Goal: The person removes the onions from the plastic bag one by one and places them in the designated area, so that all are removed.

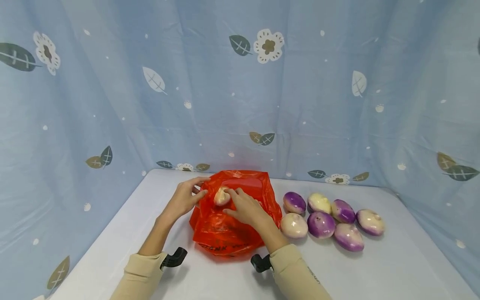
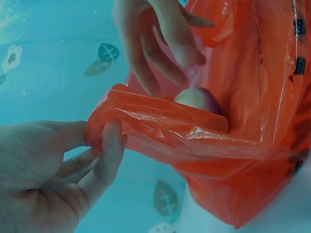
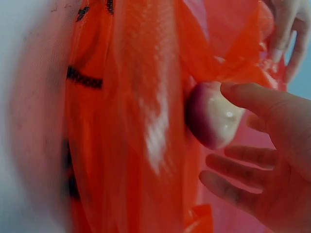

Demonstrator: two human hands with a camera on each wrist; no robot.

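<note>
A red plastic bag (image 1: 225,233) stands with its mouth open in the middle of the table. My left hand (image 1: 183,198) pinches the bag's rim between thumb and fingers, plainest in the left wrist view. One white and purple turnip (image 1: 221,198) shows at the bag's mouth. Over that turnip is my right hand (image 1: 247,208), its fingers spread and not wrapped round it. In the right wrist view the thumb (image 3: 243,94) overlaps the turnip's edge; whether it touches I cannot tell. The bag's lower inside is hidden.
Several more purple and white turnips (image 1: 321,225) lie grouped on the white table (image 1: 397,258), just right of the bag. A blue curtain (image 1: 232,104) with leaves and flowers hangs behind the table and along its sides.
</note>
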